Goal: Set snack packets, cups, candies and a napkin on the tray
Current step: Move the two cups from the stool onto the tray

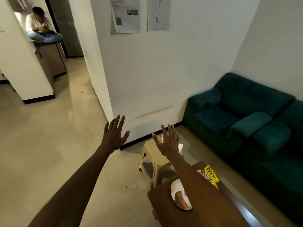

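Observation:
Both my arms reach forward with palms down and fingers spread. My left hand (114, 133) hovers over the floor near the wall corner and holds nothing. My right hand (168, 142) hovers above a beige plastic stool (151, 154), also holding nothing. A white napkin (180, 147) and something small and red lie on the stool, mostly hidden by my right hand. On the brown wooden table (160, 199) at lower right sit a white and brown tray (177, 195) and a yellow snack packet (210, 175), both partly covered by my right forearm.
A dark green sofa (246, 115) fills the right side beside the table. A white wall with taped papers (125, 15) stands ahead. Tiled floor spreads to the left. A person (41, 27) sits on a cabinet in the far doorway.

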